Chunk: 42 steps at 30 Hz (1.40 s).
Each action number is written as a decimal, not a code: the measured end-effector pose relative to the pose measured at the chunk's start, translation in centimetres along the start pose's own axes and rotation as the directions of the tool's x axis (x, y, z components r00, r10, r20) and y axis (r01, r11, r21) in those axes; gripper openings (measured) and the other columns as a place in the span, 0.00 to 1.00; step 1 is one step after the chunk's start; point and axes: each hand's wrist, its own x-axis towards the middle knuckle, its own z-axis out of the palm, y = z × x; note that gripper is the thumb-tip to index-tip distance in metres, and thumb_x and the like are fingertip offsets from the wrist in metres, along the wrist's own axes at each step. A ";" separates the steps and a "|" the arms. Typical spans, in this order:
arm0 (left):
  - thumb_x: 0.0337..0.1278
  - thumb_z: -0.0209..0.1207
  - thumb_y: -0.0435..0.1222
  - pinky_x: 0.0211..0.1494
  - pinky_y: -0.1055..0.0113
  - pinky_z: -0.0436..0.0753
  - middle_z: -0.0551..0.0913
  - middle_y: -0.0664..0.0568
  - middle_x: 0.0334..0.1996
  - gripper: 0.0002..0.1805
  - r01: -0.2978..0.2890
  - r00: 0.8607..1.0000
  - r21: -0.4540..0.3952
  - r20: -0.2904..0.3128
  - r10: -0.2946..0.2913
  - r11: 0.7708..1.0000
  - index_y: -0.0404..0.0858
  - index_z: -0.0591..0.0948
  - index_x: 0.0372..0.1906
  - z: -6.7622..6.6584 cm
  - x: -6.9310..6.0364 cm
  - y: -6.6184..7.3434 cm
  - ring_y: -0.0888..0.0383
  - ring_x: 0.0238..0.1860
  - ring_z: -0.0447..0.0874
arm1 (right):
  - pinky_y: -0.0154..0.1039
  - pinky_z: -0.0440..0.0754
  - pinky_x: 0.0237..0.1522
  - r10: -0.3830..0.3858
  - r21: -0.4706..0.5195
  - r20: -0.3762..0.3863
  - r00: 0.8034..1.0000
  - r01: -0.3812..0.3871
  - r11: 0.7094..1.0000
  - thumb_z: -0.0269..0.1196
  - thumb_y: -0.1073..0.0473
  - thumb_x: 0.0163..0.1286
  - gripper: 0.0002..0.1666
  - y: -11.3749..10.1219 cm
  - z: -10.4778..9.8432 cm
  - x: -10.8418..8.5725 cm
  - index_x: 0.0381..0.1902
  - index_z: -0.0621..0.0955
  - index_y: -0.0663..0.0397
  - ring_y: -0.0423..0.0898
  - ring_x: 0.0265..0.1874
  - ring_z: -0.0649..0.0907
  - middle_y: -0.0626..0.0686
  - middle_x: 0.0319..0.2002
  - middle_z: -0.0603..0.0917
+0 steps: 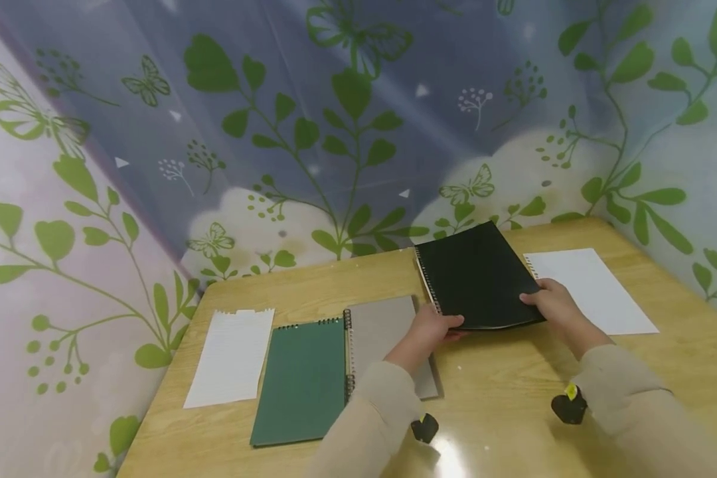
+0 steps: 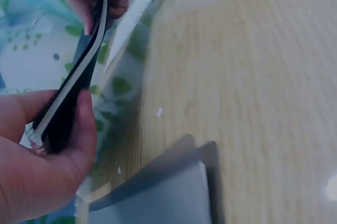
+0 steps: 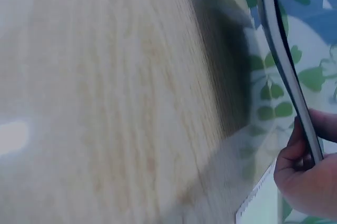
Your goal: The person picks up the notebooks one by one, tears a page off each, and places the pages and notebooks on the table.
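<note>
A black spiral notebook (image 1: 478,275) is held up above the table, its coil along the left side. My left hand (image 1: 430,328) grips its near left corner, thumb on the cover and fingers beneath. My right hand (image 1: 558,309) pinches the near right corner the same way. In the left wrist view the notebook's page edge (image 2: 73,77) bows slightly between both hands. The right wrist view shows the curled fingers under the notebook (image 3: 287,66). Below my left forearm lies a grey spiral notebook (image 1: 382,332), partly hidden by the sleeve.
A green notebook (image 1: 301,378) lies left of the grey one, and a torn lined sheet (image 1: 230,358) lies farther left. At the right is a white sheet (image 1: 591,289) with a perforated edge. All rest on the wooden table (image 1: 490,405), with a patterned curtain (image 1: 346,166) behind.
</note>
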 end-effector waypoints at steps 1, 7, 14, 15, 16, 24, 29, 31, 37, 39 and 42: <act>0.54 0.61 0.32 0.39 0.67 0.82 0.80 0.43 0.43 0.15 -0.031 1.000 0.082 0.006 0.031 0.996 0.33 0.74 0.47 -0.2 -0.4 -0.1 0.51 0.35 0.86 | 0.33 0.76 0.43 -0.018 0.001 -0.011 1.000 0.018 1.000 0.50 0.61 0.70 0.32 -0.1 0.1 -0.2 0.62 0.55 0.78 0.38 0.33 0.80 0.56 0.40 0.77; 0.51 0.63 0.43 0.47 0.63 0.79 0.80 0.48 0.50 0.24 -0.169 0.985 0.443 0.054 0.162 0.881 0.43 0.74 0.55 -1.7 -3.0 -0.4 0.53 0.48 0.80 | 0.29 0.76 0.35 -0.071 -0.017 -0.022 0.997 0.071 0.997 0.50 0.62 0.69 0.31 -0.9 1.0 -2.2 0.62 0.56 0.77 0.30 0.28 0.76 0.52 0.41 0.74; 0.49 0.61 0.55 0.47 0.59 0.80 0.76 0.38 0.54 0.43 -0.107 0.993 0.676 0.034 0.114 0.729 0.28 0.65 0.62 -1.8 -5.5 -0.9 0.46 0.51 0.78 | 0.31 0.76 0.35 -0.064 -0.045 -0.032 0.997 0.063 0.997 0.50 0.60 0.70 0.34 -0.6 1.6 -4.5 0.65 0.51 0.74 0.35 0.30 0.75 0.60 0.45 0.69; 0.49 0.60 0.57 0.47 0.58 0.80 0.76 0.37 0.55 0.46 -0.103 0.993 0.698 0.034 0.111 0.708 0.26 0.63 0.63 -1.7 -5.8 -1.1 0.46 0.52 0.78 | 0.31 0.76 0.35 -0.062 -0.053 -0.035 0.997 0.060 0.997 0.50 0.60 0.70 0.34 -0.5 1.6 -4.8 0.65 0.51 0.74 0.36 0.31 0.76 0.62 0.46 0.69; 0.49 0.60 0.57 0.44 0.59 0.81 0.79 0.38 0.51 0.48 -0.101 0.994 0.708 0.037 0.106 0.699 0.26 0.60 0.65 -1.5 -6.0 -1.3 0.47 0.48 0.81 | 0.32 0.76 0.34 -0.058 -0.050 -0.040 0.998 0.056 0.997 0.50 0.61 0.70 0.34 -0.2 1.7 -5.0 0.65 0.51 0.74 0.37 0.31 0.76 0.63 0.46 0.69; 0.47 0.59 0.61 0.35 0.65 0.79 0.85 0.41 0.38 0.56 -0.058 0.998 0.807 0.039 0.044 0.588 0.28 0.50 0.70 -1.0 -6.6 -2.4 0.53 0.36 0.83 | 0.32 0.76 0.33 -0.034 -0.048 -0.056 0.998 0.031 0.998 0.51 0.64 0.68 0.31 1.6 2.3 -6.7 0.61 0.54 0.76 0.38 0.31 0.76 0.63 0.43 0.71; 0.45 0.57 0.64 0.36 0.64 0.79 0.83 0.41 0.44 0.55 -0.040 0.999 0.870 0.029 0.029 0.491 0.29 0.56 0.68 -0.5 -6.9 -2.4 0.51 0.43 0.82 | 0.32 0.76 0.32 -0.018 -0.042 -0.046 0.999 0.016 0.999 0.52 0.64 0.67 0.28 2.7 2.1 -6.8 0.58 0.56 0.76 0.37 0.28 0.76 0.60 0.39 0.72; 0.45 0.56 0.65 0.31 0.65 0.77 0.84 0.41 0.41 0.55 -0.034 0.999 0.889 0.024 0.030 0.457 0.29 0.57 0.68 -0.3 -7.0 -2.4 0.52 0.39 0.83 | 0.32 0.76 0.32 -0.012 -0.037 -0.043 0.999 0.010 0.999 0.51 0.65 0.66 0.27 3.0 2.1 -6.8 0.56 0.57 0.76 0.38 0.28 0.77 0.60 0.39 0.72; 0.44 0.54 0.68 0.25 0.67 0.74 0.84 0.44 0.43 0.55 -0.015 1.000 0.926 0.014 0.005 0.378 0.31 0.59 0.67 0.0 -6.9 -2.7 0.54 0.37 0.83 | 0.34 0.74 0.33 -0.008 -0.112 -0.018 1.000 0.006 0.994 0.53 0.65 0.65 0.24 3.2 1.7 -6.7 0.52 0.60 0.75 0.41 0.29 0.77 0.63 0.38 0.74; 0.44 0.53 0.69 0.24 0.67 0.73 0.83 0.45 0.45 0.55 -0.010 1.000 0.938 0.011 -0.003 0.347 0.31 0.59 0.67 0.1 -6.9 -2.7 0.54 0.38 0.83 | 0.36 0.72 0.34 -0.010 -0.176 -0.011 1.000 0.008 0.984 0.54 0.63 0.64 0.22 3.3 1.6 -6.7 0.49 0.61 0.73 0.45 0.31 0.78 0.66 0.39 0.75; 0.44 0.52 0.70 0.22 0.67 0.72 0.83 0.46 0.46 0.55 -0.001 1.000 0.950 0.007 -0.018 0.313 0.32 0.60 0.67 0.2 -7.0 -2.7 0.56 0.35 0.83 | 0.39 0.71 0.35 -0.034 -0.318 -0.005 0.999 0.030 0.948 0.56 0.60 0.63 0.22 3.4 1.3 -6.6 0.46 0.64 0.73 0.53 0.35 0.77 0.68 0.40 0.75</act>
